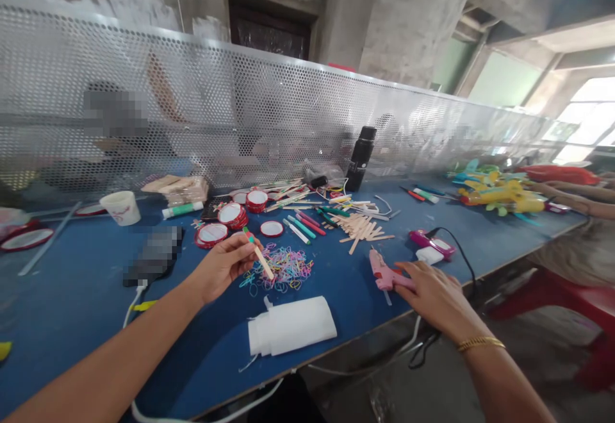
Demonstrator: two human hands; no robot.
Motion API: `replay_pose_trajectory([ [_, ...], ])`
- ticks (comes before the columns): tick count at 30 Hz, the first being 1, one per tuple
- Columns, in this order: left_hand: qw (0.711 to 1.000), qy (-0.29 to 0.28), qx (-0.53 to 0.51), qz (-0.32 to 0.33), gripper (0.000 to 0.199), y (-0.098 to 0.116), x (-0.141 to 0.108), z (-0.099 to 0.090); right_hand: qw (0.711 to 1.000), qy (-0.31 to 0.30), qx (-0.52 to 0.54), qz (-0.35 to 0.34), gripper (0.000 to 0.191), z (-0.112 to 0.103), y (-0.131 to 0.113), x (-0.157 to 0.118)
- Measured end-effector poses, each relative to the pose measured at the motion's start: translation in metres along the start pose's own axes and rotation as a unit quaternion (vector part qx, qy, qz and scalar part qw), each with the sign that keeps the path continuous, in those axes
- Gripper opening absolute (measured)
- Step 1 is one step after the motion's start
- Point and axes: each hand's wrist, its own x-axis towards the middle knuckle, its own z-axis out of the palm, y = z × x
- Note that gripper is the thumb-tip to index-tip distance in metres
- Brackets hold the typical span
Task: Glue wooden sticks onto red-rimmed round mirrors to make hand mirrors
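Note:
My left hand [229,261] pinches a wooden craft stick [263,263] with green at its upper end. The stick tilts over a loose pile of coloured rubber bands [291,268] on the blue table. On the right, my right hand [427,293] has its fingers closed about the handle of a pink hot glue gun [380,272]. The gun lies low at the table's front edge, its nozzle pointing away from me. Between my forearms rests a white drawstring pouch [300,325].
Craft sticks [360,227], felt pens [307,224] and red-rimmed round pieces [231,215] lie behind the bands. A black bottle [361,159] stands by the perforated metal screen [288,109]. A paper cup [120,208] and phone [154,255] are left; a purple glue gun [435,243] is right.

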Motion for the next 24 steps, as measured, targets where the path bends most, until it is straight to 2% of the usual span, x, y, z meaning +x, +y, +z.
replay_pose_trajectory([
  [2,1.0,0.001,0.001,-0.003,0.023,-0.001,0.0,-0.001,0.999,0.042,-0.02,-0.004,0.038,-0.012,-0.01,0.003],
  [5,1.0,-0.005,0.006,-0.006,0.025,-0.002,0.001,-0.002,0.994,0.088,0.035,-0.049,0.036,-0.032,-0.035,0.017],
  [8,1.0,-0.005,0.012,-0.004,0.024,-0.001,0.0,-0.001,0.979,0.088,0.116,-0.14,0.028,-0.044,-0.073,0.037],
  [11,0.999,-0.017,0.034,-0.019,0.023,0.001,-0.005,0.001,0.961,0.064,0.171,-0.21,0.022,-0.046,-0.115,0.06],
  [14,0.996,-0.058,0.045,-0.04,0.024,0.001,-0.011,0.005,0.937,0.013,0.226,-0.266,0.015,-0.036,-0.155,0.085],
  [18,0.991,-0.11,0.06,-0.057,0.021,-0.001,-0.016,0.006,0.901,-0.098,0.299,-0.3,0.013,-0.009,-0.202,0.121],
  [20,0.988,-0.124,0.07,-0.06,0.02,-0.003,-0.016,0.005,0.902,-0.1,0.302,-0.292,0.021,0.005,-0.223,0.137],
  [24,0.985,-0.137,0.089,-0.061,0.02,-0.003,-0.014,0.003,0.934,-0.113,0.226,-0.253,0.044,0.026,-0.262,0.156],
])
